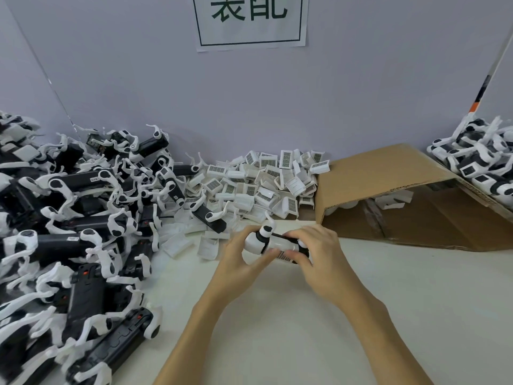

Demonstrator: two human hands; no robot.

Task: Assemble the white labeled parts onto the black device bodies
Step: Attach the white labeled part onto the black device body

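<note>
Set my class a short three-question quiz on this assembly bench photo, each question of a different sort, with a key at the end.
1. True or false: both hands grip the same device body.
2. Multiple choice: the heap of loose white labeled parts lies
A. inside the cardboard box
B. against the back wall, between the pile of black device bodies and the box
C. under the person's forearms
3. Fill in: the left hand and right hand hold the unit above the white ____.

Key: 1 true; 2 B; 3 table
</note>
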